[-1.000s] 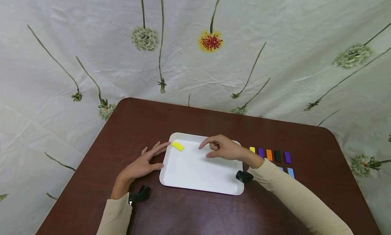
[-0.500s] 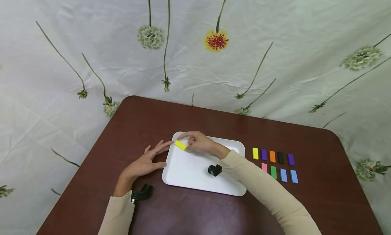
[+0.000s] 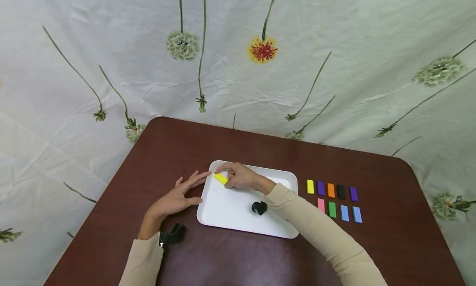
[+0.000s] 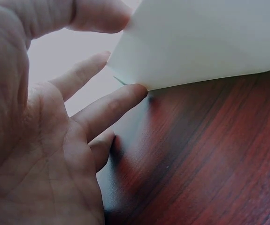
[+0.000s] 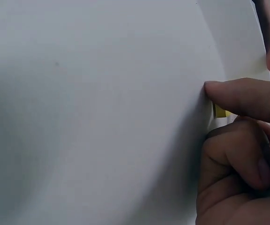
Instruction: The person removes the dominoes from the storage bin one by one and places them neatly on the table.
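A small yellow block [image 3: 221,178] lies in the far left corner of a white tray [image 3: 238,211]. My right hand [image 3: 241,176] reaches over the tray and pinches the block lengthwise, index finger at its far end and thumb at its near end. In the right wrist view the thumb [image 5: 245,98] covers most of the yellow block [image 5: 219,111], and the other fingers are curled in. My left hand [image 3: 174,201] rests at the tray's left side with fingers spread. Its fingertips [image 4: 139,90] touch the tray's outer wall [image 4: 196,47] in the left wrist view.
Right of the tray, two rows of small blocks lie on the dark red-brown table [image 3: 178,145]. They include a yellow block [image 3: 310,187], an orange block [image 3: 331,190], a green block [image 3: 332,210] and a pink block [image 3: 321,205]. A flower-printed cloth [image 3: 223,79] hangs behind.
My right hand has moved left across the tray to the yellow block, and its thumb and index finger have closed on it. The left hand has stayed at the tray's side.
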{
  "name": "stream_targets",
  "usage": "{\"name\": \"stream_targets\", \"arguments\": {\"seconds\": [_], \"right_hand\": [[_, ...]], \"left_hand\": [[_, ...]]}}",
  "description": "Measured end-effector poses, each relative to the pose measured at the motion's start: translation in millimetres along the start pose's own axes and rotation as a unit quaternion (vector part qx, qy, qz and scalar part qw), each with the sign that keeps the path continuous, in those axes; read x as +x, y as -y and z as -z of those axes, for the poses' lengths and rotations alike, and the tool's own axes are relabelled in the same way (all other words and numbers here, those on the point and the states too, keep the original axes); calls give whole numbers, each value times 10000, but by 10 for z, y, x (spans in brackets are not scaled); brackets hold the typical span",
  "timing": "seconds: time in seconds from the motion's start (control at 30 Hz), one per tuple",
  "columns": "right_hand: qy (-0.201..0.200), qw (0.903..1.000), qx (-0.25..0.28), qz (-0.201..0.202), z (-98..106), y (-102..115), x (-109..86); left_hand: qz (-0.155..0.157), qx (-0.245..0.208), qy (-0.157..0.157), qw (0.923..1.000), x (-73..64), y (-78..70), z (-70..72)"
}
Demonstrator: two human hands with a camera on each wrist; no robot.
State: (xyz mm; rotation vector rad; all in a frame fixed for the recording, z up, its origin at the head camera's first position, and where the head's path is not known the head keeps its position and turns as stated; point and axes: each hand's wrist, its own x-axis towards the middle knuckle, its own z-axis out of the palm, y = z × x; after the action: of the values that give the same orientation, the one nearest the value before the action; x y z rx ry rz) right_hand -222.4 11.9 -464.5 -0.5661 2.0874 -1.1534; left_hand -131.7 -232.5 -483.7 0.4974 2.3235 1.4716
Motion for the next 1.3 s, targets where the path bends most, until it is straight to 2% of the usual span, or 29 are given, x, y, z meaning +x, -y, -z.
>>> {"name": "stream_targets", "arguments": {"seconds": [0.17,0.37,0.47,0.63,0.8,1.0,1.13,1.3], "right_hand": [[-71,9988,-480,3,-4,-4,-11],[-80,9922,-1243,-72,4,-7,-47],[-122,9904,-1374,30,30,-24,-96],[-237,9915,-1271,162,112,-78,-263],[-482,9928,-1049,310,258,-131,-516],[-1037,9923,-527,424,513,-237,-913],[-1540,9872,-244,341,687,-383,-1235],[-2222,9742,-360,151,835,-633,-1644]], "left_hand": [[60,-32,3,10000,5,6,0],[54,-33,28,10000,9,8,1],[71,-58,31,10000,13,0,0],[111,-63,38,9999,12,-5,-6],[67,-31,36,10000,5,9,-12],[-64,-40,95,9999,0,21,-25],[-72,-64,83,9999,-10,10,-24],[-106,-51,62,9999,-26,-12,-22]]}}
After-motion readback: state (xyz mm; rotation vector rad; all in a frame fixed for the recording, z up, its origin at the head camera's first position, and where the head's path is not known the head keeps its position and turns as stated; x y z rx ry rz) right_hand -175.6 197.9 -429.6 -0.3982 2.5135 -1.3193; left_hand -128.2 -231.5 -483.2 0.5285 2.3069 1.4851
